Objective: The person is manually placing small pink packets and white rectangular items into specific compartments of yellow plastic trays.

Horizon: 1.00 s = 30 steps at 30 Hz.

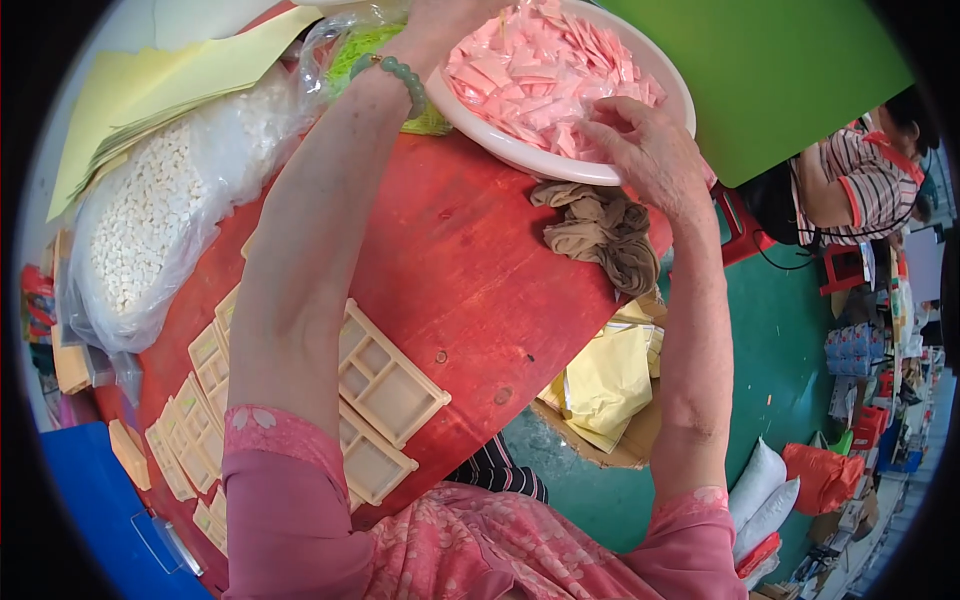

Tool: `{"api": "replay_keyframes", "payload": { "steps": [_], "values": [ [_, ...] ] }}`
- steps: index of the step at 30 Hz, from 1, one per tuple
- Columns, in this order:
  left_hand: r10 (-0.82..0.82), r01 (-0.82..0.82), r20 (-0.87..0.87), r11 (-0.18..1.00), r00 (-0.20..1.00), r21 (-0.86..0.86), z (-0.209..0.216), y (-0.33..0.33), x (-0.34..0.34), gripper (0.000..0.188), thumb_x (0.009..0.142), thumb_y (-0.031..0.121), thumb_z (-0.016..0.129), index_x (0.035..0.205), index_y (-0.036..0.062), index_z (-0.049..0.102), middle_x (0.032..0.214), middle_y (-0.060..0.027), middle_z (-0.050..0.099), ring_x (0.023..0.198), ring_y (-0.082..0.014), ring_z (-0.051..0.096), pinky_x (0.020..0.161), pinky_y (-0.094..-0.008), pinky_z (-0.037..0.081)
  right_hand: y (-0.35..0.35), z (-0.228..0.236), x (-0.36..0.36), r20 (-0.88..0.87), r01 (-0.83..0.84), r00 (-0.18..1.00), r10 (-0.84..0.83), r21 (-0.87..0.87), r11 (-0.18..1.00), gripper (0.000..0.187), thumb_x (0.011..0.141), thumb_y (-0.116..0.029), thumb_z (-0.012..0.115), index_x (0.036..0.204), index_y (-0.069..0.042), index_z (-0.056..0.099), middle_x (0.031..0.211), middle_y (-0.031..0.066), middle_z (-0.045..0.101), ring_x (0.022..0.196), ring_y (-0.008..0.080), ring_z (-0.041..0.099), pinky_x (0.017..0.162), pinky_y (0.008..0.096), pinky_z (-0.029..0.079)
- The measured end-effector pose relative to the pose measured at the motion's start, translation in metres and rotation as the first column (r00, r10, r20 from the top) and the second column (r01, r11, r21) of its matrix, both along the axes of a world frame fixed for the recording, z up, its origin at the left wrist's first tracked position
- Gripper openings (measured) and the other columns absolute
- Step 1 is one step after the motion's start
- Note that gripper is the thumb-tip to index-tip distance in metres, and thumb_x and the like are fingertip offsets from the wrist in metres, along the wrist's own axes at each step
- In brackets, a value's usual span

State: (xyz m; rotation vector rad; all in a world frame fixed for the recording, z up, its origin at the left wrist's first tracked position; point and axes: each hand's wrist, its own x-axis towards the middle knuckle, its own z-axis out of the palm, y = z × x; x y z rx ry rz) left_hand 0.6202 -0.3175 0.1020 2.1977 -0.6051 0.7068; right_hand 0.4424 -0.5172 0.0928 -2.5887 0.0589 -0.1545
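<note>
pink packets (535, 75) are heaped, axes mixed, in the basin (683, 95) at one o'clock, toward ten o'clock from the nearer right hand (648, 150). its grip is narrow; whether anything is held cannot be told. the left hand (450, 25) is cut off, grip unreadable.

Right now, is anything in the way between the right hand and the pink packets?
Nothing visible. The right hand reaches over the rim of the white bowl, right by the pink packets; whether it touches them is unclear. The brown cloth lies outside the bowl, not between them.
</note>
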Motion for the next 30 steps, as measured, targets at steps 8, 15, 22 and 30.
{"api": "replay_keyframes", "payload": {
  "steps": [8, 15, 22, 30],
  "values": [
    [-0.169, 0.074, -0.194, 0.905, 0.966, -0.419, 0.017, 0.081, 0.001, 0.01, 0.08, 0.013, 0.074, 0.083, 0.0039, 0.074, 0.07, -0.0109, 0.071, 0.06, -0.0145, 0.067, 0.054, -0.0302, 0.053, 0.0, 0.006, 0.029, -0.033, -0.18, 0.983, 0.179, -0.316, 0.932, 0.093, 0.064, -0.051, 0.086, 0.145, -0.022, 0.049, 0.142, 0.0145, 0.048, 0.128, 0.032, 0.051, 0.109, 0.0445, 0.039],
    [0.165, -0.174, -0.087, 0.979, 0.982, -0.104, -0.022, 0.111, 0.0, 0.01, 0.082, 0.012, 0.07, 0.082, 0.0028, 0.073, 0.072, -0.0134, 0.07, 0.059, -0.0209, 0.067, 0.057, -0.0339, 0.054, 0.023, 0.013, 0.032, -0.066, -0.251, 0.968, 0.242, -0.239, 0.938, 0.065, 0.079, -0.035, 0.08, 0.136, -0.017, 0.055, 0.132, 0.0102, 0.056, 0.118, 0.0228, 0.057, 0.1, 0.0382, 0.044],
    [0.058, -0.114, 0.305, 0.979, 0.95, 0.168, -0.059, 0.123, 0.022, 0.012, 0.08, 0.011, 0.062, 0.077, 0.0023, 0.07, 0.076, -0.0206, 0.067, 0.073, -0.0389, 0.066, 0.068, -0.0464, 0.052, 0.023, 0.002, 0.044, 0.077, -0.22, 0.968, 0.239, -0.204, 0.954, 0.028, 0.082, -0.015, 0.075, 0.11, -0.009, 0.069, 0.099, 0.0043, 0.067, 0.088, 0.0171, 0.062, 0.082, 0.0304, 0.048],
    [0.199, -0.245, 0.235, 0.951, 0.951, 0.186, -0.023, 0.089, -0.019, 0.02, 0.087, 0.013, 0.055, 0.085, -0.0012, 0.069, 0.082, -0.0231, 0.067, 0.08, -0.0406, 0.066, 0.072, -0.0492, 0.051, -0.011, 0.003, 0.076, 0.083, -0.14, 0.988, 0.13, 0.122, 0.983, 0.015, 0.083, -0.008, 0.077, 0.098, -0.004, 0.073, 0.084, -0.0034, 0.067, 0.078, 0.0068, 0.059, 0.074, 0.0235, 0.048]
  ]
}}
